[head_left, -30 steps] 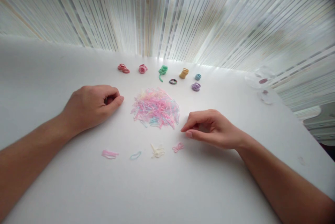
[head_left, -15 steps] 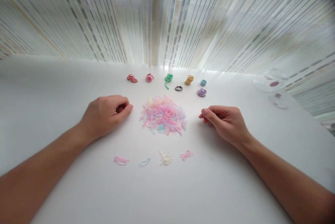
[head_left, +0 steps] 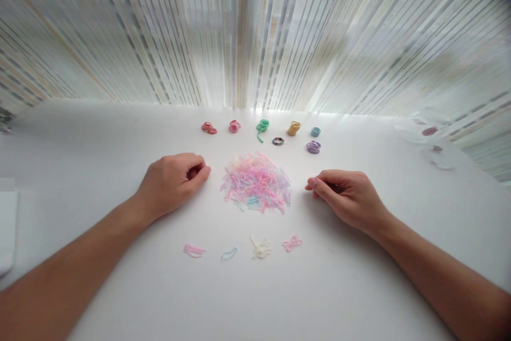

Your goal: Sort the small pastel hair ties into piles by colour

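Note:
A loose pile of pastel rubber bands (head_left: 257, 181), mostly pink with some blue and cream, lies on the white table between my hands. My left hand (head_left: 173, 184) rests at its left with the fingers curled and the thumb against them; no object shows in it. On the other side, my right hand (head_left: 345, 194) is closed with thumb and fingertips together, also with nothing visible in it. Neither hand touches the pile. Nearer to me lie a few pink bands (head_left: 194, 250), a blue band (head_left: 229, 254), a cream bunch (head_left: 261, 248) and a pink bunch (head_left: 292, 243).
Along the back sit red (head_left: 208, 128), pink (head_left: 234, 126), green (head_left: 262, 128), yellow (head_left: 293, 128), blue (head_left: 315, 132) and purple (head_left: 313, 147) coils, plus a dark multicoloured ring (head_left: 278, 141). Clear round items (head_left: 437, 157) lie at right. A striped string curtain (head_left: 239, 38) hangs behind.
The camera view has shifted, so everything appears slightly further right and lower. Both hands keep the same pose beside the pile, and the bands have not moved on the table.

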The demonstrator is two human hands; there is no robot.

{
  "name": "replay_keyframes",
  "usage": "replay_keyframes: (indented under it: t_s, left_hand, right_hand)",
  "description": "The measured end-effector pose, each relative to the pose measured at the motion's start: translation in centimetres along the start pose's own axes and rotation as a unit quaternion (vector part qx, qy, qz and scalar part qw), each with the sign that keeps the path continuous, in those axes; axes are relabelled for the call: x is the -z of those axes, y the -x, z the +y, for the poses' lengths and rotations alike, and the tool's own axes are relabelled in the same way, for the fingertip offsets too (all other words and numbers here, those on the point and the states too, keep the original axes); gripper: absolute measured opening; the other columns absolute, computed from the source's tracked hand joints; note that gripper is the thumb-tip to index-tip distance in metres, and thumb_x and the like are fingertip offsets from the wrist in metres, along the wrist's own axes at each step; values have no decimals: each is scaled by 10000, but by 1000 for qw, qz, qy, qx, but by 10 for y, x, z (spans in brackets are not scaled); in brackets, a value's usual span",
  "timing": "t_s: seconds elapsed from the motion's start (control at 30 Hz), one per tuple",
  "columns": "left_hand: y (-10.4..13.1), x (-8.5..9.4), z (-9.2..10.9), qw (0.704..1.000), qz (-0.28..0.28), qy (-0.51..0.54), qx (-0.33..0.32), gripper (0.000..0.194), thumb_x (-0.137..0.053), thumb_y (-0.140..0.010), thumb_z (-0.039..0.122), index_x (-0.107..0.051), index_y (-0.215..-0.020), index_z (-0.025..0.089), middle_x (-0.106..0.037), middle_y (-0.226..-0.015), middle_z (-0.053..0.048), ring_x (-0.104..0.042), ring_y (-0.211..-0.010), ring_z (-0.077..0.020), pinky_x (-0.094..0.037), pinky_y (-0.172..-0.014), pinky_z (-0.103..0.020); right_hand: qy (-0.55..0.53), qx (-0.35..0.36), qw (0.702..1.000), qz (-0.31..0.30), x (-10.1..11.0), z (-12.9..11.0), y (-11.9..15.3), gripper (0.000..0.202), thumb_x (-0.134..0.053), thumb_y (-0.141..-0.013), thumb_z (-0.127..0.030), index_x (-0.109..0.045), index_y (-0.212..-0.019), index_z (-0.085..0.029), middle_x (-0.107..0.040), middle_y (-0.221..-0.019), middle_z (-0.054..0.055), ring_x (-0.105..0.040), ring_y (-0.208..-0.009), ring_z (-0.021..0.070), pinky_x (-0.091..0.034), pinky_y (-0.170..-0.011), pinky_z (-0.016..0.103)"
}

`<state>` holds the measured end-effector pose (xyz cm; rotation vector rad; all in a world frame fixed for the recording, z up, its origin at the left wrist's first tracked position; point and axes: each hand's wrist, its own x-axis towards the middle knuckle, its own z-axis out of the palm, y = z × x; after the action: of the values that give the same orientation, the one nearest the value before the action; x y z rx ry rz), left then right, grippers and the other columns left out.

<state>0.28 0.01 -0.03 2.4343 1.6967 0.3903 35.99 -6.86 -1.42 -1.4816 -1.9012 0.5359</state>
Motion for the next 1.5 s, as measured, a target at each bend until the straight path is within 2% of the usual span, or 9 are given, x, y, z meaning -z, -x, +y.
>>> replay_keyframes:
  t_s: [0.23,0.63,0.97,1.13,1.33,1.43,1.5]
  left_hand:
    - [0,1,3,1000,3,3,8,323,-468,-936,440,-568,-729,215,-614,-713,4,-515,-669,-150,-318,-666,-306]
    - [1,1,4,1000,4,16,1,328,-478,-929,446,-583,-729,208,-636,-716,-15,-511,-669,-156,-323,-658,-316]
    - [1,2,4,1000,3,19,0,334,-472,-932,449,-586,-728,209,-632,-722,-15,-512,-676,-159,-317,-661,-324]
    - [2,1,3,1000,-2,26,0,334,-464,-938,450,-579,-734,212,-630,-726,-17,-510,-682,-164,-309,-660,-327]
    - [2,-2,0,999,5,40,-10,338,-462,-952,440,-544,-717,212,-643,-741,-9,-518,-687,-163,-311,-655,-325]
    - [1,-3,-1,999,12,47,-18,339,-471,-949,431,-535,-698,211,-661,-740,-10,-530,-683,-166,-307,-642,-323]
    - [1,-4,-2,998,19,50,-23,347,-469,-949,431,-535,-690,210,-671,-738,-15,-536,-677,-167,-300,-632,-322]
  right_hand:
    - [15,9,1000,-3,1,-1,1,377,-616,-989,-388,-717,-682,-194,-646,-579,-2,-500,-507,115,-374,-504,263]
    - [22,-3,1000,-3,1,2,2,377,-635,-975,-443,-742,-699,-210,-708,-629,37,-589,-546,164,-415,-521,296]
    - [27,10,1000,-3,0,3,2,367,-634,-982,-412,-718,-690,-207,-664,-597,7,-513,-510,131,-377,-510,285]
    - [34,13,999,30,-4,0,1,278,-648,-970,-378,-737,-770,-206,-677,-641,4,-490,-531,133,-380,-520,290]
    - [58,77,992,81,-11,-22,3,189,-665,-959,-281,-731,-799,-207,-696,-716,24,-552,-626,150,-450,-599,306]
    - [64,95,991,71,-12,-44,6,156,-672,-954,-271,-753,-836,-209,-703,-781,50,-605,-689,169,-447,-502,267]
    - [52,91,994,37,-14,-62,6,142,-669,-950,-266,-775,-874,-211,-709,-821,68,-631,-721,178,-423,-413,226]
